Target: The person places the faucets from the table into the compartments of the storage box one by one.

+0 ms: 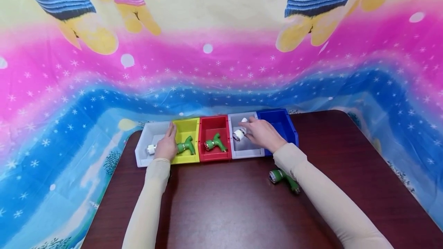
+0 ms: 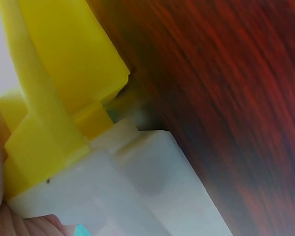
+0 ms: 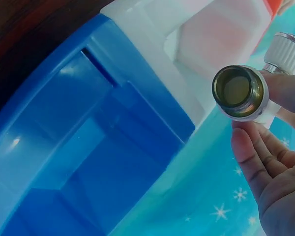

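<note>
My right hand (image 1: 264,133) pinches a white tap (image 3: 258,105) between thumb and fingers, over the grey bin (image 1: 246,153) next to the blue one. In the right wrist view the tap's hollow metal threaded end faces the camera, with a ribbed white knob beside it. My left hand (image 1: 165,148) rests on the wall shared by the left pale bin (image 1: 141,151) and the yellow bin (image 1: 187,125), fingers extended. A white tap (image 1: 151,149) lies in the pale bin, partly hidden by that hand. Green taps lie in the yellow bin (image 1: 188,146) and the red bin (image 1: 215,158).
At the right end of the row stands the blue bin (image 1: 287,124). Another green tap (image 1: 285,180) lies on the dark wooden table (image 1: 214,206), below the right forearm. A printed cloth (image 1: 214,72) hangs behind and beside the table.
</note>
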Available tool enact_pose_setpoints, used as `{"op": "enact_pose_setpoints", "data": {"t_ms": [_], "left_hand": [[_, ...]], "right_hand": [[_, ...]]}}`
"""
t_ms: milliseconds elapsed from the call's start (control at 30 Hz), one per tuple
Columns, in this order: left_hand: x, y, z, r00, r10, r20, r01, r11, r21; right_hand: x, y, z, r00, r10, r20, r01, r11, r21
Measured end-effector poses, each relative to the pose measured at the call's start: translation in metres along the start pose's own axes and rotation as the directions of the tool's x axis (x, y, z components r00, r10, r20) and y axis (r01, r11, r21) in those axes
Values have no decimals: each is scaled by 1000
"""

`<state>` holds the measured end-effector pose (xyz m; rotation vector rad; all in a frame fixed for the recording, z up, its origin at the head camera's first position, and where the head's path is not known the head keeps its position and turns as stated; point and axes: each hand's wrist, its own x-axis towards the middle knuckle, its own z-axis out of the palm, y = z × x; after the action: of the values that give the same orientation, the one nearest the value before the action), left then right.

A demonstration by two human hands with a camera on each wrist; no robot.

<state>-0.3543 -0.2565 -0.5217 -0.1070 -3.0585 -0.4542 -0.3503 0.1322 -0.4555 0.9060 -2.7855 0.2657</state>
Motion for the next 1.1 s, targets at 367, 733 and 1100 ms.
{"op": "enact_pose_setpoints", "data": {"t_ms": [367, 733, 1100], "left_hand": [[-1, -1, 1, 1000, -6, 7, 6, 1000, -12], [-4, -3, 2, 1000, -3, -6, 3, 1000, -4], [-1, 1, -1, 1000, -2, -3, 2, 1000, -9]], "right_hand": [[5, 2, 14, 1000, 25, 8, -25, 1000, 7], [9, 2, 22, 999, 50, 19, -50, 999, -11], [11, 11, 30, 999, 40, -16, -41, 998, -47]]}}
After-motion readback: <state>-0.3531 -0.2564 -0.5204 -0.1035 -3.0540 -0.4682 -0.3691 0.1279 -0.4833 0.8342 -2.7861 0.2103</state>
